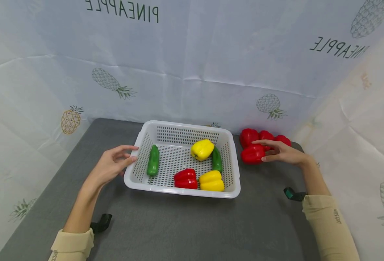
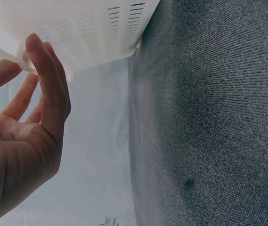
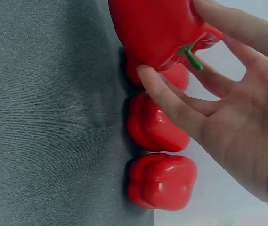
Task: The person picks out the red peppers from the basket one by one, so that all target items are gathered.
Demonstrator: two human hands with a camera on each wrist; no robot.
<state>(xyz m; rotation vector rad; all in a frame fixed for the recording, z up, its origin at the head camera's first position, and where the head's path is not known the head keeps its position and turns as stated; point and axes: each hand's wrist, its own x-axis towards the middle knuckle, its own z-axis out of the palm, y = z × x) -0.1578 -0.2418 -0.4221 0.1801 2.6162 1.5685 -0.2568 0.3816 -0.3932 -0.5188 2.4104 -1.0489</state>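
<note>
A glossy, deep red bell pepper (image 1: 252,154), rounded and lobed, with a short green stem (image 3: 193,59), sits in the right hand (image 1: 284,153), just right of the basket. That hand's grip is pinching it between thumb and fingers; whether it touches the dark grey worktop (image 1: 179,226) I cannot tell. Behind it, three other red peppers (image 3: 156,126) lie in a row by the curtain (image 1: 211,98).

The white basket (image 1: 182,192) is rectangular, with slotted walls and base. The left hand (image 1: 108,166) is at its left end, the grip pinching the rim. Inside, a long green vegetable (image 1: 153,161) lies along the left side; a second green one (image 1: 216,161) lies at the right, its far end hidden by a yellow pepper (image 1: 202,149). Near the front wall are one more red pepper (image 1: 186,178) and another yellow pepper (image 1: 211,180) — side by side.
</note>
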